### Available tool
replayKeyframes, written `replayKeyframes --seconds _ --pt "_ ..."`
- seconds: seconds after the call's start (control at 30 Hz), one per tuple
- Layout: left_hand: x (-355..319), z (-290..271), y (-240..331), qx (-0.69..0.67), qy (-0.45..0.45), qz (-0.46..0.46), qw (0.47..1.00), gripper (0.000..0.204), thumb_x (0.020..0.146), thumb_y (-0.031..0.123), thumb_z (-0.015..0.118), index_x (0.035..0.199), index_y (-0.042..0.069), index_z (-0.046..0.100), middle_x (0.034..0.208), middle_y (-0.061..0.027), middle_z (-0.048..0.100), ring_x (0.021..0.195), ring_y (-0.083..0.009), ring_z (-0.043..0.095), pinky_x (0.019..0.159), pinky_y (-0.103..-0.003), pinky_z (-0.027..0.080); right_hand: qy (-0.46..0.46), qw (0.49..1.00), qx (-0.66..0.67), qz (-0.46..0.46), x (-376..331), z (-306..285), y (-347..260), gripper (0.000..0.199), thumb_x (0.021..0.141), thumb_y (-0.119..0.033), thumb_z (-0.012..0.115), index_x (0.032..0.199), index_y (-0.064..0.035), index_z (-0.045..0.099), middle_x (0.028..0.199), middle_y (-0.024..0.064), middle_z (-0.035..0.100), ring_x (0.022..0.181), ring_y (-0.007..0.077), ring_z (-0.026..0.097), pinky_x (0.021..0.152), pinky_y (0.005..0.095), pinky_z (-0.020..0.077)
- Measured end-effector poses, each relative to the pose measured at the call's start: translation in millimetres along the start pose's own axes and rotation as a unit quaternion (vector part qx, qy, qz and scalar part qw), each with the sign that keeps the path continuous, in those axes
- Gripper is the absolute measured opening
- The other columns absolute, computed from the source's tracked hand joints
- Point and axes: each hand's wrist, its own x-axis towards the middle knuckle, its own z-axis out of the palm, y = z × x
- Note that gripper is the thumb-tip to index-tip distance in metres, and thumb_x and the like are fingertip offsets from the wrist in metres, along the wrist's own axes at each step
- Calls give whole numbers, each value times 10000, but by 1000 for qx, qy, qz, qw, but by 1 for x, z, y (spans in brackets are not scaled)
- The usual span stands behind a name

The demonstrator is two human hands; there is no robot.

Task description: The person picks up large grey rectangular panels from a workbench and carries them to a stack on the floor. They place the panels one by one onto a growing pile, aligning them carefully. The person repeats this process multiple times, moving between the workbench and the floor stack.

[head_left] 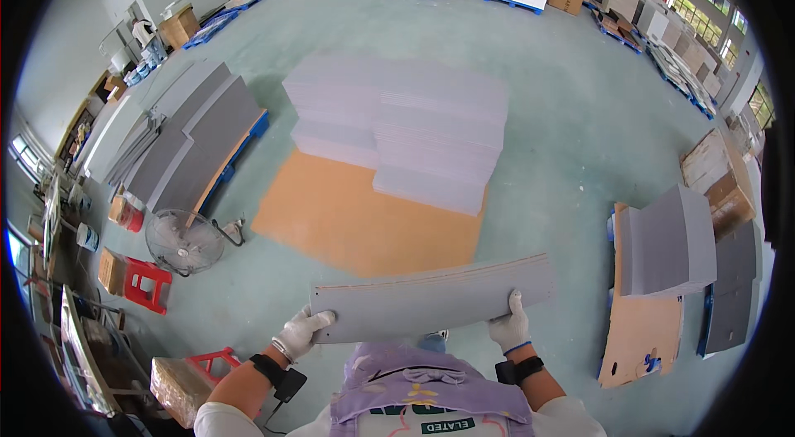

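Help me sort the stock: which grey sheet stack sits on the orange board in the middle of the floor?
The tall stepped grey stack straight ahead; it alone rests on the orange board, beyond the bundle in both hands.

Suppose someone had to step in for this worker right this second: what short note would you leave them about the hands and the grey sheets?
Left hand: gloved, gripping the left end of a bundle of grey sheets.
Right hand: gloved, gripping the bundle's lower edge toward its right end.
The bundle is held flat, chest high, off the floor.
Ahead: a brown board on the floor, its far part carrying stepped stacks of grey sheets; the near part is bare.
To the right: a smaller grey stack on cardboard.
To the left: a floor fan and a red stool.
Done: several stacks are built. Left: the held bundle is not yet set down.
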Motion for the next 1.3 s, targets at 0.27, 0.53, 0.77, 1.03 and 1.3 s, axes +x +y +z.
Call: replayKeyframes --seconds 0.27,0.53,0.77,1.03,1.3 --pt "141 1 88 5 3 19 1000 417 916 211 679 1261 14 551 1163 -80 642 1055 -177 634 923 -333 526 77 996 22 27 125 93 -24 391 917 -366 691 1212 -146 560 1179 16 602 1095 210 567 940 412 467" --pt "259 23 201 29 -36 40 998 405 915 238 680 1243 26 575 1139 -70 648 1052 -169 627 893 -328 525 140 987 71 -15 221 165 -38 308 925 -316 688 1167 -152 589 1148 17 615 1096 217 573 945 430 475" --pt "368 57 213 -181 77 93 976 364 916 265 687 1212 76 589 1140 -53 630 1045 -188 611 902 -405 552 152 981 124 -7 357 202 -67 359 905 -283 716 1200 -132 579 1219 41 592 1163 267 551 997 495 462" --pt "531 139 185 -397 196 126 888 355 940 275 672 1227 93 572 1192 -46 579 1099 -209 571 976 -376 492 159 978 133 29 512 183 -83 368 864 -230 763 1168 -119 588 1178 45 609 1134 261 570 987 498 485" --pt "644 145 199 -360 225 139 895 299 952 216 649 1214 89 582 1141 -44 602 1068 -215 581 964 -393 494 161 980 103 54 572 167 -56 309 898 -247 724 1146 -118 593 1147 48 623 1095 245 593 997 478 504"
